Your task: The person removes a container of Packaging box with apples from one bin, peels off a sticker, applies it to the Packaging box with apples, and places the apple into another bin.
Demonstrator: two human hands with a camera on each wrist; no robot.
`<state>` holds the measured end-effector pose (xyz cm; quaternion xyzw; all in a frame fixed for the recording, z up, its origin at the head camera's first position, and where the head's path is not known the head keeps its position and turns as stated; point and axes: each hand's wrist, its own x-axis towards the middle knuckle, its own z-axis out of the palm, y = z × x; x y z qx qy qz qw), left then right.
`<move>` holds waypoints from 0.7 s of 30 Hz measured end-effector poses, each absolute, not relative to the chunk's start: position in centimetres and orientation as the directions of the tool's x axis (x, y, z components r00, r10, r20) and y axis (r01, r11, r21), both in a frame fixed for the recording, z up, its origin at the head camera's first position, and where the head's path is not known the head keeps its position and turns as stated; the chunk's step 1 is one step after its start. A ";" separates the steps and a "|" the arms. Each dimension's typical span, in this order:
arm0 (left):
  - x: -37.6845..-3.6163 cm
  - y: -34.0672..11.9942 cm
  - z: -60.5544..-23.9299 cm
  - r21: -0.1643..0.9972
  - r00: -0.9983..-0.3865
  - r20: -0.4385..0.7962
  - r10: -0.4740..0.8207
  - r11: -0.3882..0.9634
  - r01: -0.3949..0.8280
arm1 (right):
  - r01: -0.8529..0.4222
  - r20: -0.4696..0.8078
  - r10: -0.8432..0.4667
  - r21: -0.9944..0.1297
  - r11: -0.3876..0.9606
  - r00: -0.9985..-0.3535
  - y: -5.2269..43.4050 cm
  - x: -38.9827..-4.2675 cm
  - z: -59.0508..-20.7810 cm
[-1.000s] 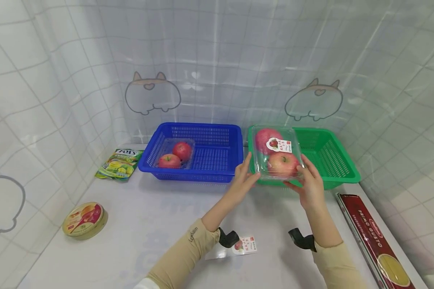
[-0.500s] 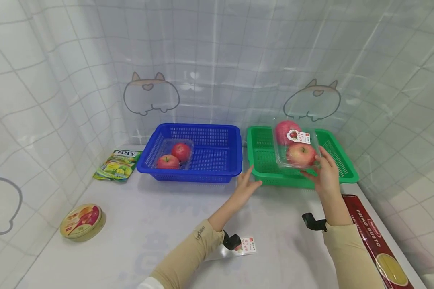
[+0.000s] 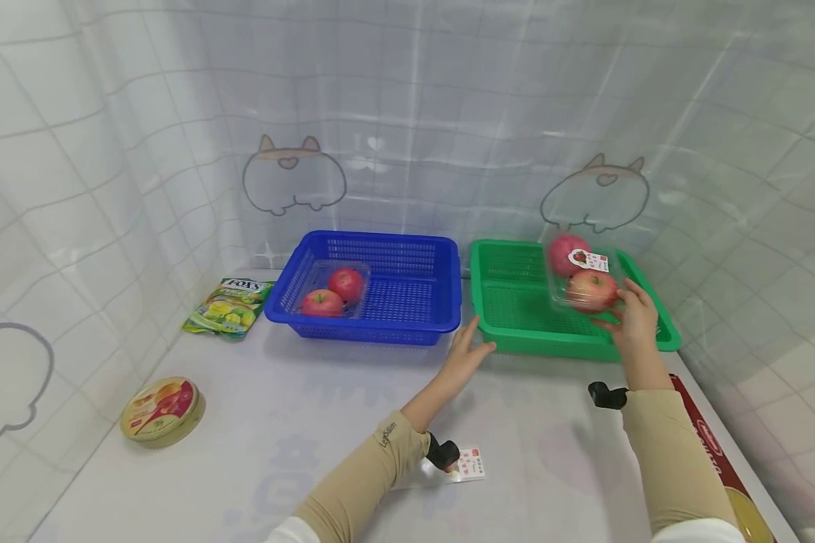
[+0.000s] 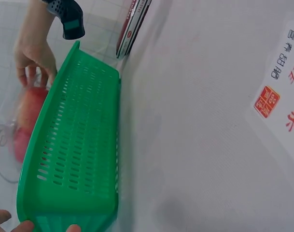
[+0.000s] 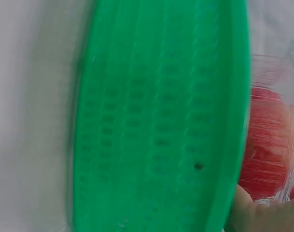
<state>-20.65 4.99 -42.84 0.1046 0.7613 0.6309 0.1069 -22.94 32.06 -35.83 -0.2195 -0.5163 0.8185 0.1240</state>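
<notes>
In the head view my right hand (image 3: pixel 635 320) holds a clear plastic pack of two apples (image 3: pixel 592 291) by its near right corner. The labelled pack hangs over the right part of the green basket (image 3: pixel 519 343). Seen from the right wrist, the clear pack (image 5: pixel 268 145) shows beyond the basket's rim, with the thumb at its lower corner. My left hand (image 3: pixel 463 360) is beside the green basket's front left corner, fingers spread. Its fingertips (image 4: pixel 25 226) lie right at the basket's end rim in the left wrist view, holding nothing.
The blue basket (image 3: pixel 363 326), holding another apple pack (image 3: pixel 323 303), stands left of the green one. Farther left are a candy bag (image 3: pixel 229 308) and a round tin (image 3: pixel 161 409). A red spaghetti box (image 3: pixel 705 441) lies at right. A labelled clear piece (image 3: pixel 471 465) lies in front.
The apple pack moved right, from the green basket's left side to over its right part. My left hand let go of it and stayed by the basket's front left corner.
</notes>
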 end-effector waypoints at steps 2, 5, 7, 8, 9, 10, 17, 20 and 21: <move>-20.6 4.9 -42.9 0.983 -0.952 -0.032 0.304 0.184 0.026 | 0.054 -0.252 0.430 -0.905 -0.421 -0.867 32.6 -23.3 -36.1; -20.6 4.8 -42.9 0.983 -0.949 -0.035 0.314 0.185 0.025 | 0.091 -0.286 0.429 -0.903 -0.421 -0.857 33.4 -24.0 -36.4; -20.7 4.8 -43.1 0.983 -0.949 -0.024 0.315 0.181 0.035 | 0.117 -0.309 0.438 -0.903 -0.413 -0.844 33.7 -24.5 -36.6; -20.7 4.8 -43.1 0.983 -0.948 -0.022 0.317 0.182 0.038 | 0.132 -0.322 0.447 -0.905 -0.405 -0.835 33.8 -24.7 -36.7; -20.7 4.7 -43.2 0.982 -0.948 -0.016 0.318 0.181 0.044 | 0.147 -0.334 0.456 -0.906 -0.397 -0.825 33.9 -25.0 -36.8; -20.7 4.7 -43.3 0.982 -0.948 -0.012 0.318 0.180 0.048 | 0.164 -0.344 0.469 -0.909 -0.383 -0.814 34.0 -25.2 -37.0; -20.5 4.7 -43.3 0.982 -0.947 -0.010 0.321 0.181 0.051 | 0.239 -0.378 0.536 -0.919 -0.312 -0.755 34.8 -26.5 -38.0; -20.5 4.7 -43.4 0.983 -0.947 -0.015 0.321 0.180 0.046 | 0.252 -0.388 0.573 -0.919 -0.305 -0.722 35.0 -27.0 -38.4; -20.5 4.7 -43.4 0.983 -0.947 -0.017 0.322 0.179 0.043 | 0.254 -0.386 0.587 -0.920 -0.298 -0.712 35.0 -27.1 -38.4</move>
